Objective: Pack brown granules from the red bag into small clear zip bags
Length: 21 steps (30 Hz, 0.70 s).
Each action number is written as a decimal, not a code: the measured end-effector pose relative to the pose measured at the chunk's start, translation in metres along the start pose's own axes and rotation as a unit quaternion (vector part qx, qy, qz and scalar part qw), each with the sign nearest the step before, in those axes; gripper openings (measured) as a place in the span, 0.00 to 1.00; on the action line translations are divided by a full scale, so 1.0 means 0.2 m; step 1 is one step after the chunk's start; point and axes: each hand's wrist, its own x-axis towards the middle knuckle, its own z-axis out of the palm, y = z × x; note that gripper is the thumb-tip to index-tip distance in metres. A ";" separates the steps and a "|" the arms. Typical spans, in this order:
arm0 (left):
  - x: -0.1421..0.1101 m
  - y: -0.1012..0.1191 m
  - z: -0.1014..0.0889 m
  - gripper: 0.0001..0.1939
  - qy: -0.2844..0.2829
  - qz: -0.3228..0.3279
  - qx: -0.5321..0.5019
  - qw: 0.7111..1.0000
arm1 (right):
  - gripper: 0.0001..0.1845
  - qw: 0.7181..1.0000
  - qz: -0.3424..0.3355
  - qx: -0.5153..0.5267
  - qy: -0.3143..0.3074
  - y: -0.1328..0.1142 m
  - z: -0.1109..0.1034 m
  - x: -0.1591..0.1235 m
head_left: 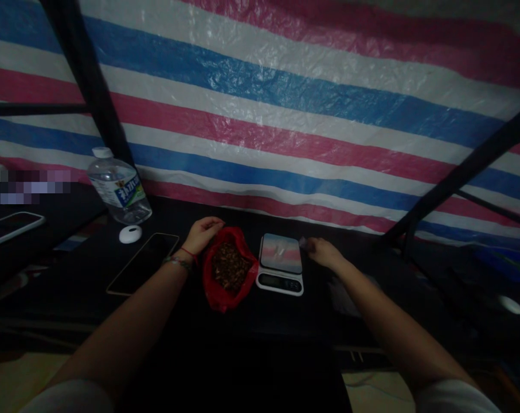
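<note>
A red plastic bag (208,287) stands with its mouth wide, full of small brown dried pieces (230,267). My left hand (203,235) is at the bag's upper left rim, its fingers closed on the edge. To the right of the bag lies a white kitchen scale (281,264) with a shiny plate and a dark display. Just beyond the scale's right edge, my right hand (324,252) pinches a small clear plastic bag (303,244), mostly hidden by the fingers. Under my right forearm is a pile of see-through plastic (343,295), dim and partly covered.
Left of my left arm lie a dark phone (145,261), a white earbud case (131,233) and a clear labelled bottle (120,189). Another phone (14,226) is at far left. Black metal bars and a striped plastic sheet (260,132) rise behind the black table.
</note>
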 end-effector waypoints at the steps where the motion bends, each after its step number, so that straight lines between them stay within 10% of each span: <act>1: 0.00 0.00 0.00 0.23 -0.001 0.001 0.001 1.000 | 0.25 1.000 -0.001 0.003 -0.006 0.01 0.01 0.01; 6: -0.01 0.03 0.01 0.22 -0.001 -0.010 -0.002 1.000 | 0.17 0.984 0.061 0.128 0.111 0.05 -0.08 0.05; 10: -0.01 0.03 0.01 0.19 0.002 -0.030 -0.052 0.998 | 0.22 0.898 0.017 0.369 0.238 -0.12 -0.22 -0.01; 15: -0.02 0.01 -0.01 0.18 -0.109 -0.085 -0.154 0.978 | 0.17 0.806 -0.164 0.569 0.008 -0.60 -0.26 -0.14; 21: -0.03 0.00 -0.04 0.25 -0.212 -0.088 -0.223 0.947 | 0.23 0.804 -0.224 0.549 -0.044 -0.96 -0.10 -0.11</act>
